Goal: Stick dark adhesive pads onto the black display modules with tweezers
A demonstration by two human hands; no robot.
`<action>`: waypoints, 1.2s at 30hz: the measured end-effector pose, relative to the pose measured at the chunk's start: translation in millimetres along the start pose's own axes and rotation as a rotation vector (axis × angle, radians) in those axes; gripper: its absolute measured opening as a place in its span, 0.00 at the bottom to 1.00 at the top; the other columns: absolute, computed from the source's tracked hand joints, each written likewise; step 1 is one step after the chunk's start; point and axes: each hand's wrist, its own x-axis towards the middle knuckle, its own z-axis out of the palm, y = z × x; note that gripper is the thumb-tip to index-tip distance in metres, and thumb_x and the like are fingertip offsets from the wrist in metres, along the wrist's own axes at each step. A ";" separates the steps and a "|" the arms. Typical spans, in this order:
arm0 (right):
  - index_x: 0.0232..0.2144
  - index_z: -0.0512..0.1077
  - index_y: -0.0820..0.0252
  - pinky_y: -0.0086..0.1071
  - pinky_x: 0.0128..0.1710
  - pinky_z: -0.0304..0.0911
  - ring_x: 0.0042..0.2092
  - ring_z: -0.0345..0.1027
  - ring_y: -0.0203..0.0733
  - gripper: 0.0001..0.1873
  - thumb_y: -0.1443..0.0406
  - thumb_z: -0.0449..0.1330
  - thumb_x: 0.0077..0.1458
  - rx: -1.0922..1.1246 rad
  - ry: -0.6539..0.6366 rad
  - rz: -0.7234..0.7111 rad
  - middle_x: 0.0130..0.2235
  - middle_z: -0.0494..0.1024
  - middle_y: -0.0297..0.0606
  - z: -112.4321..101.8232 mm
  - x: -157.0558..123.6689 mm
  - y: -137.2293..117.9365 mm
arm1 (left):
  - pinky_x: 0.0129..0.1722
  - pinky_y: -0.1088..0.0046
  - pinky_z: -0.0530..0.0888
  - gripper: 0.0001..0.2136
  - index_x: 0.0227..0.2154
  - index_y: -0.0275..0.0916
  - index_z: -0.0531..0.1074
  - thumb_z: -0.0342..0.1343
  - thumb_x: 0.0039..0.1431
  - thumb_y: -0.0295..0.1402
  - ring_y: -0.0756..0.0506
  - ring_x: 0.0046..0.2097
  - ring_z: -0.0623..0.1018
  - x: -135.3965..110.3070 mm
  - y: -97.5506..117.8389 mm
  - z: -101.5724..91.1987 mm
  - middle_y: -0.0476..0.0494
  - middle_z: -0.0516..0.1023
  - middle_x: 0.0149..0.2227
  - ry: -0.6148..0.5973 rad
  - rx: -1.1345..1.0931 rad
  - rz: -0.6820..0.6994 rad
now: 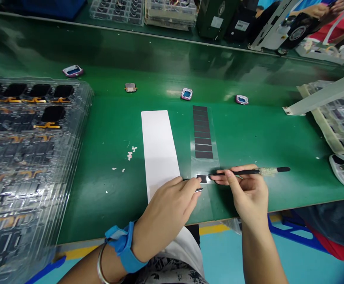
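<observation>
The person's left hand (166,215) and right hand (247,193) work close together near the front edge of the green bench (243,134), a little right of its middle. The right hand's fingers (234,177) are narrow and they hold a slim black tool (243,172) with a pale wrapped part near its far end, and its tip reaches to a small black rectangular piece (202,179). This piece lies between the two hands, at the near end of a long clear film strip (204,165). The left hand's fingers (189,189) are also narrow and close to the piece, but I cannot tell if they grip it. The film strip carries a column of dark rectangular pads (203,132). Just left of it lies a long white paper strip (158,150), and small white scraps (129,155) are on the bench left of the paper. A clear plastic tray stack with black screens (27,157) is at the left edge of the bench. Three small frames with pink rims and blue centres (186,94) lie toward the far edge.
</observation>
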 end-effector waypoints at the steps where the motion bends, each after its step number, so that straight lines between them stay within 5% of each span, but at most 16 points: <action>1: 0.33 0.68 0.58 0.36 0.27 0.79 0.27 0.79 0.47 0.12 0.62 0.68 0.51 0.004 0.008 -0.007 0.30 0.81 0.39 -0.7 -0.5 -0.1 | 0.29 0.70 0.67 0.07 0.43 0.39 0.69 0.46 0.68 0.29 0.44 0.33 0.74 -0.6 -1.0 0.5 0.45 0.75 0.33 0.015 -0.031 -0.028; 9: 0.34 0.68 0.58 0.38 0.30 0.79 0.30 0.80 0.49 0.11 0.63 0.67 0.52 -0.061 0.088 -0.076 0.31 0.81 0.40 1.8 -9.9 -6.7 | 0.30 0.73 0.68 0.06 0.40 0.42 0.76 0.56 0.63 0.30 0.48 0.31 0.73 -5.7 -7.7 -10.5 0.50 0.77 0.29 0.203 -0.253 -0.064; 14: 0.33 0.68 0.59 0.34 0.28 0.78 0.28 0.79 0.46 0.16 0.60 0.70 0.49 -0.033 0.030 0.008 0.31 0.82 0.41 6.8 -6.6 -4.2 | 0.34 0.70 0.71 0.10 0.46 0.41 0.74 0.48 0.69 0.32 0.45 0.36 0.75 -8.3 -7.8 -13.9 0.45 0.79 0.35 0.138 -0.224 -0.002; 20: 0.32 0.69 0.60 0.34 0.30 0.79 0.28 0.79 0.44 0.16 0.59 0.71 0.47 -0.029 0.021 0.055 0.30 0.82 0.40 5.5 -5.8 -0.7 | 0.47 0.56 0.70 0.10 0.44 0.36 0.72 0.46 0.69 0.29 0.37 0.53 0.71 -2.4 -1.7 -2.7 0.39 0.74 0.55 0.027 0.141 0.231; 36: 0.33 0.67 0.58 0.33 0.26 0.78 0.26 0.79 0.45 0.13 0.63 0.69 0.51 0.002 0.034 -0.038 0.30 0.82 0.39 3.1 -5.2 1.5 | 0.47 0.59 0.68 0.10 0.40 0.34 0.73 0.46 0.70 0.31 0.38 0.54 0.72 1.7 -3.7 1.7 0.40 0.79 0.47 -0.037 0.186 0.176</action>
